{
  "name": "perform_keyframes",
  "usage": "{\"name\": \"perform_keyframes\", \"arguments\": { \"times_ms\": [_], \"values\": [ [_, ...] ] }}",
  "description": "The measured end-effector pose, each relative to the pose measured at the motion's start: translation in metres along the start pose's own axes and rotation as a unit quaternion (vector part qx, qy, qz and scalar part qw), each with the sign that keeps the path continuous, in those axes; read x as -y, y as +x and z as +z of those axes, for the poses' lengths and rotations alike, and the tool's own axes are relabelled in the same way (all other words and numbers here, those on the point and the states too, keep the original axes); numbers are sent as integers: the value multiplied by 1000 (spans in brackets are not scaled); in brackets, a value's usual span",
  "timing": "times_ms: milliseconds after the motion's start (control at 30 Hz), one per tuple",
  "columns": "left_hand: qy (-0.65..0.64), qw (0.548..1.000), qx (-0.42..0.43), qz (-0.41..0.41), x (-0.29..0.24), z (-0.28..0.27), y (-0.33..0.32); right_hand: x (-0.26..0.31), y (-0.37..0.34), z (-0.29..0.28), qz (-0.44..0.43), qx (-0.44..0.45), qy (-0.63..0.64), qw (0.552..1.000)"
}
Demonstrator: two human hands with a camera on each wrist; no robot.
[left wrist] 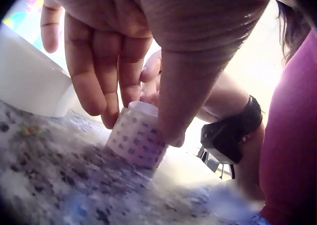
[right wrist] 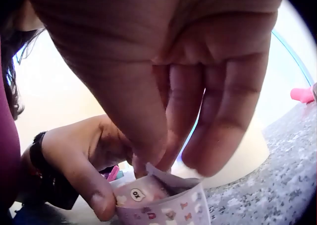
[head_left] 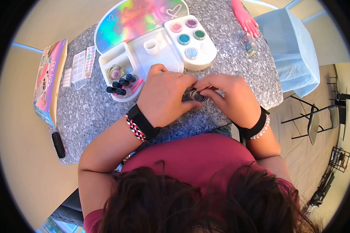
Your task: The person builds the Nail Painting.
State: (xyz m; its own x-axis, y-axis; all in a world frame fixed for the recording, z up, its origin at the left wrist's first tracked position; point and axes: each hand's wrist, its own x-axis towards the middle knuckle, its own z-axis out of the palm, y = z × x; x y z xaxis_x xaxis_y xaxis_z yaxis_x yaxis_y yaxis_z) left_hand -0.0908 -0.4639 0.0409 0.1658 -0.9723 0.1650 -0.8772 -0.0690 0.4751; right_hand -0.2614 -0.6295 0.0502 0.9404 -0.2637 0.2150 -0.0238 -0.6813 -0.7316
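Observation:
Between both hands is a rolled strip of small printed stickers (head_left: 198,95), standing on edge low over the tabletop. In the left wrist view the sticker roll (left wrist: 136,138) shows rows of dark little prints on a pale pink band. My left hand (head_left: 163,91) grips its side between thumb and fingers. The right hand (head_left: 226,93) reaches in from the other side, thumb and forefinger pinching the strip's upper edge. Seen from the right wrist, the sticker roll (right wrist: 166,202) opens into loose coils, with letters, hearts and an "XO" bubble on it.
Just beyond stands a white organizer (head_left: 155,58) with a holographic sign (head_left: 140,19), glitter pots (head_left: 184,39) and dark-capped bottles (head_left: 123,82). To the left are a colorful box (head_left: 48,81), a clear divided tray (head_left: 79,64) and a black marker (head_left: 58,145). A pink hand form (head_left: 247,19) lies back right.

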Motion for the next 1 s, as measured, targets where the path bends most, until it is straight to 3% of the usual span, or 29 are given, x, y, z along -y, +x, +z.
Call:
{"name": "perform_keyframes", "arguments": {
  "times_ms": [133,200,400,533,833,933,1000],
  "values": [
    [-6,1000,-2,1,-1,0,1,5,3,-9,-22,-15,-112,993],
    [-4,1000,2,-3,-2,0,0,1,0,-9,57,25,-119,991],
    [-14,1000,-6,-1,-2,0,0,-8,-5,-22,29,48,14,998],
    [-24,1000,1,-7,-3,-1,0,-3,-5,-18,55,51,-33,997],
    [-31,999,-24,-11,-1,3,-2,-10,-7,-10,-41,42,-125,990],
    [-20,1000,-12,-12,-4,1,-2,-7,-7,-32,-20,14,-124,992],
    [0,1000,18,-23,-7,-3,0,-11,-6,-57,42,-47,-76,995]
  ]
}}
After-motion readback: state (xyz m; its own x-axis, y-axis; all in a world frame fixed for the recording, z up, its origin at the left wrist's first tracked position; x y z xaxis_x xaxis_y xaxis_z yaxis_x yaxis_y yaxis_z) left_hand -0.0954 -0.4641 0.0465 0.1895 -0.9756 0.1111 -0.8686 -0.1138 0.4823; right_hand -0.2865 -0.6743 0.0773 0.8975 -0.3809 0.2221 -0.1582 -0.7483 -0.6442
